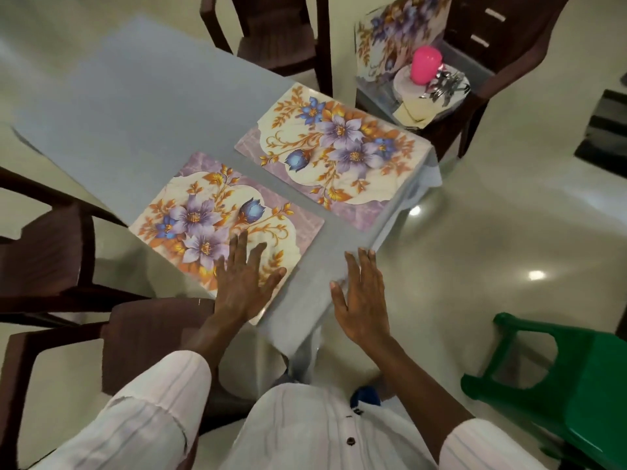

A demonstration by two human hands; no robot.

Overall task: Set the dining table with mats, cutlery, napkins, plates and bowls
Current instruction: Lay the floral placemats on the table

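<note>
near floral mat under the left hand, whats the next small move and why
Probably lift the left hand off the near floral placemat and go to the brown chair holding white plates and steel cutlery. That mat and the far floral placemat lie flat and bare, and the right hand lies open at the grey tablecloth corner.

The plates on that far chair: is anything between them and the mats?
Nothing visible blocks the way. A pink cup and cutlery sit on the plates, though; the far mat lies bare.
</note>
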